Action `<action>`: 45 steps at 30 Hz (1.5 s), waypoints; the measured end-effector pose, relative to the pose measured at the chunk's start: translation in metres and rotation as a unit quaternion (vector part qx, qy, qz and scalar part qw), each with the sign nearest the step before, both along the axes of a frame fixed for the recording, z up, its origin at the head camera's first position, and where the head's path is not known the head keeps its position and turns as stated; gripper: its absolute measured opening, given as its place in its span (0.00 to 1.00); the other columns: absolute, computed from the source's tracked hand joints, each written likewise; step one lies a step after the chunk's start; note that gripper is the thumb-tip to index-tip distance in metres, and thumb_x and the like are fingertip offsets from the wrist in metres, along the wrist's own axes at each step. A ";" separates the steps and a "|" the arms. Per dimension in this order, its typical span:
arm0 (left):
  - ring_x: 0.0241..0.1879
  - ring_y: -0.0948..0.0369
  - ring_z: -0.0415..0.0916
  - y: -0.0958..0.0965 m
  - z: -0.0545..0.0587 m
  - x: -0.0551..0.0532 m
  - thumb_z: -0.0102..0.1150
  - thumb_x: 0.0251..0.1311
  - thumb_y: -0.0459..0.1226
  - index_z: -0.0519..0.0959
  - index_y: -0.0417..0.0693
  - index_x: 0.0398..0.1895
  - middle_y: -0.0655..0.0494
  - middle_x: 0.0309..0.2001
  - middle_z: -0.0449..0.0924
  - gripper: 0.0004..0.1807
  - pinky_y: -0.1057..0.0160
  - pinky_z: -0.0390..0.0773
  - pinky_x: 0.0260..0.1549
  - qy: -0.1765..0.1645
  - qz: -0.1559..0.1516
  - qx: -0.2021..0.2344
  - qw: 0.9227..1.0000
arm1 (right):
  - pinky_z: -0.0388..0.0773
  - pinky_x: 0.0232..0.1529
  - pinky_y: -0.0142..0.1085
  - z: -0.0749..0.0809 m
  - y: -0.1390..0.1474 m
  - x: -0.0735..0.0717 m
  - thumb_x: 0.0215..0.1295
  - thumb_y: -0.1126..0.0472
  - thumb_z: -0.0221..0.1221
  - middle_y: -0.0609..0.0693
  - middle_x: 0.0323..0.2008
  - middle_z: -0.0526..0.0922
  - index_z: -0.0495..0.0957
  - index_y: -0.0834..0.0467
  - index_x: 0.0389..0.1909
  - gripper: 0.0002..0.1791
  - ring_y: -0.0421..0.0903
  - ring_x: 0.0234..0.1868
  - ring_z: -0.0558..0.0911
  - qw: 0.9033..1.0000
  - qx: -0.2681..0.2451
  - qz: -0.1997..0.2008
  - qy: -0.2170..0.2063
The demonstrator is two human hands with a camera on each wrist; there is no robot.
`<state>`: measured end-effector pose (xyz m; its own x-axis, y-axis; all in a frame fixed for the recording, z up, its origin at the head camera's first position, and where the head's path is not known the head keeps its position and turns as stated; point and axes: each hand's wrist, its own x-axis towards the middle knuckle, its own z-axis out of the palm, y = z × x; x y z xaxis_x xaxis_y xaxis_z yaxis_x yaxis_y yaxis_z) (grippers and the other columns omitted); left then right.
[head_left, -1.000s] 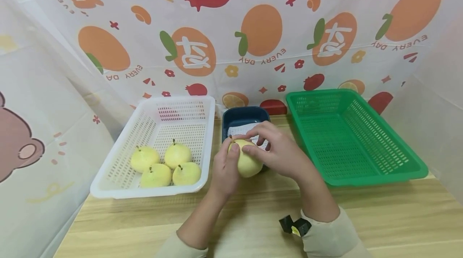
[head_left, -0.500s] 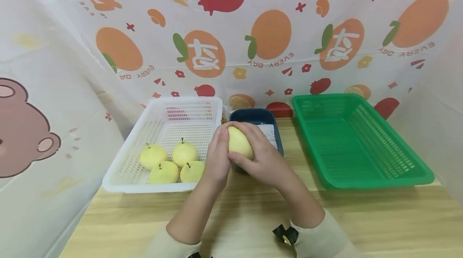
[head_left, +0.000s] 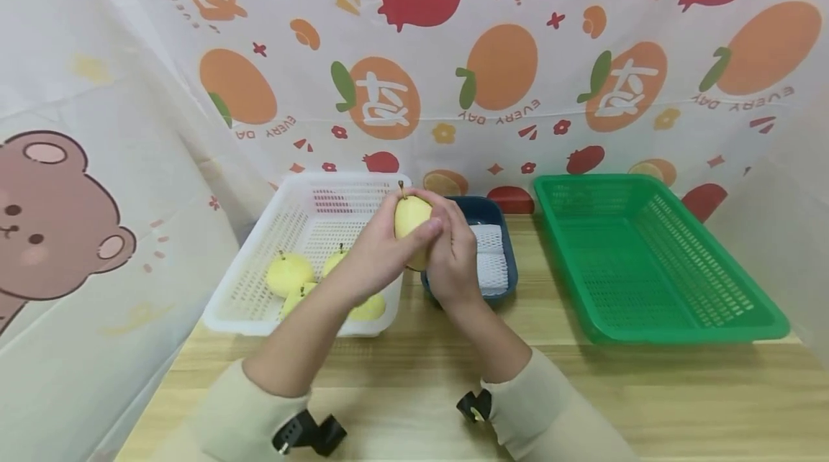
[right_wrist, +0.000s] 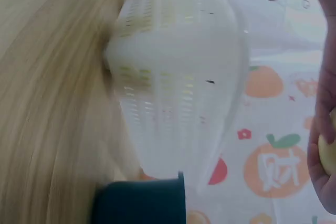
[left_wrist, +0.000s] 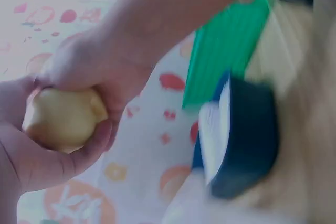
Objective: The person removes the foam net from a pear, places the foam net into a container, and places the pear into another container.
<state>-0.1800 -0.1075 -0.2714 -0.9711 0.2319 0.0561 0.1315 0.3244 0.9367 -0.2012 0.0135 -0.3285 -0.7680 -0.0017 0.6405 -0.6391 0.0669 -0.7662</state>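
Observation:
A pale yellow pear (head_left: 411,214) with a brown stem pointing up is held between both hands, raised above the table. My left hand (head_left: 378,250) grips it from the left, its thumb lying across the front. On the right side my right hand (head_left: 456,255) wraps its fingers round the pear. The left wrist view shows the underside of the pear (left_wrist: 64,120) enclosed by both hands. Only a sliver of the pear (right_wrist: 328,156) appears at the right edge of the right wrist view.
A white basket (head_left: 223,314) at left holds several pears (head_left: 289,275), partly hidden by my left forearm. Behind my right hand stands a dark blue tray (head_left: 512,271) with white foam netting (head_left: 492,260). A green basket (head_left: 680,334) is at right on the wooden table (head_left: 648,390).
Both hands have lifted the pear a little and shifted it left. My right fingers have closed round it, and it has turned so its stem points up. The head view has swung left.

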 end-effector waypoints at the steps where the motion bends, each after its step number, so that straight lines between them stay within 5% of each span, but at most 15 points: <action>1: 0.43 0.53 0.76 -0.006 0.005 -0.002 0.60 0.63 0.54 0.58 0.56 0.69 0.47 0.52 0.71 0.36 0.59 0.82 0.37 -0.004 -0.015 -0.032 0.999 | 0.79 0.46 0.36 -0.001 -0.003 -0.001 0.80 0.53 0.38 0.46 0.57 0.77 0.74 0.51 0.62 0.21 0.43 0.52 0.75 1.000 -0.003 0.011 -0.012; 6: 0.42 0.49 0.78 -0.037 0.024 -0.012 0.67 0.57 0.49 0.56 0.57 0.65 0.45 0.48 0.72 0.38 0.54 0.83 0.36 -0.029 -0.097 -0.111 0.989 | 0.76 0.39 0.36 -0.003 -0.017 -0.008 0.81 0.49 0.35 0.47 0.60 0.72 0.68 0.47 0.68 0.23 0.46 0.48 0.72 0.996 -0.004 0.068 -0.049; 9: 0.44 0.49 0.77 -0.053 0.027 -0.019 0.67 0.58 0.45 0.58 0.57 0.64 0.45 0.49 0.71 0.35 0.54 0.84 0.37 -0.038 -0.112 -0.129 0.985 | 0.77 0.44 0.37 -0.003 -0.025 -0.013 0.80 0.46 0.33 0.46 0.62 0.70 0.64 0.44 0.71 0.25 0.45 0.52 0.71 0.993 0.026 0.099 -0.057; 15: 0.42 0.51 0.75 -0.080 0.020 -0.033 0.67 0.54 0.38 0.64 0.51 0.61 0.46 0.48 0.72 0.32 0.58 0.82 0.38 -0.003 -0.070 -0.155 0.985 | 0.66 0.69 0.49 -0.013 -0.042 -0.023 0.79 0.41 0.31 0.44 0.75 0.55 0.49 0.42 0.78 0.30 0.43 0.72 0.60 0.982 0.124 0.135 -0.052; 18: 0.39 0.52 0.75 -0.094 0.014 -0.043 0.70 0.52 0.37 0.64 0.47 0.60 0.45 0.45 0.74 0.33 0.59 0.80 0.37 0.014 -0.022 -0.180 0.983 | 0.61 0.70 0.55 -0.026 -0.052 -0.025 0.78 0.39 0.34 0.45 0.78 0.48 0.40 0.41 0.79 0.34 0.47 0.76 0.55 0.971 0.188 0.131 -0.065; 21: 0.38 0.52 0.75 -0.107 0.008 -0.051 0.71 0.50 0.38 0.62 0.44 0.61 0.43 0.45 0.74 0.36 0.61 0.80 0.35 0.016 0.025 -0.213 0.977 | 0.64 0.68 0.57 -0.039 -0.060 -0.025 0.75 0.36 0.38 0.44 0.78 0.47 0.35 0.38 0.78 0.37 0.48 0.76 0.56 0.952 0.271 0.113 -0.092; 25: 0.39 0.51 0.74 -0.124 -0.003 -0.062 0.73 0.50 0.41 0.62 0.40 0.62 0.41 0.46 0.73 0.40 0.62 0.78 0.34 0.017 0.066 -0.271 0.960 | 0.64 0.70 0.52 -0.049 -0.068 -0.024 0.71 0.34 0.47 0.43 0.77 0.54 0.40 0.42 0.79 0.43 0.46 0.75 0.59 0.909 0.400 0.075 -0.089; 29: 0.42 0.48 0.74 -0.141 -0.018 -0.074 0.73 0.50 0.42 0.62 0.39 0.62 0.40 0.47 0.74 0.40 0.58 0.76 0.37 0.016 0.083 -0.329 0.941 | 0.64 0.70 0.46 -0.048 -0.074 -0.022 0.69 0.32 0.48 0.44 0.73 0.65 0.52 0.45 0.77 0.41 0.45 0.72 0.65 0.860 0.504 0.046 -0.068; 33: 0.42 0.47 0.74 -0.153 -0.036 -0.087 0.73 0.49 0.41 0.63 0.39 0.62 0.40 0.47 0.75 0.40 0.55 0.75 0.37 0.004 0.070 -0.385 0.920 | 0.67 0.66 0.45 -0.047 -0.075 -0.022 0.70 0.28 0.38 0.43 0.67 0.72 0.65 0.43 0.71 0.36 0.44 0.68 0.70 0.824 0.561 0.045 -0.059; 37: 0.42 0.47 0.75 -0.159 -0.051 -0.098 0.73 0.47 0.39 0.63 0.38 0.61 0.38 0.47 0.77 0.39 0.52 0.75 0.38 -0.002 0.047 -0.413 0.910 | 0.68 0.62 0.44 -0.048 -0.076 -0.022 0.70 0.27 0.32 0.41 0.63 0.76 0.73 0.39 0.65 0.35 0.43 0.65 0.73 0.812 0.579 0.052 -0.057; 45: 0.41 0.47 0.74 -0.160 -0.069 -0.112 0.77 0.44 0.40 0.69 0.35 0.55 0.36 0.48 0.77 0.37 0.52 0.76 0.40 -0.021 -0.001 -0.429 0.903 | 0.66 0.61 0.43 -0.049 -0.075 -0.024 0.70 0.26 0.32 0.39 0.61 0.78 0.79 0.34 0.58 0.33 0.40 0.64 0.73 0.811 0.580 0.050 -0.062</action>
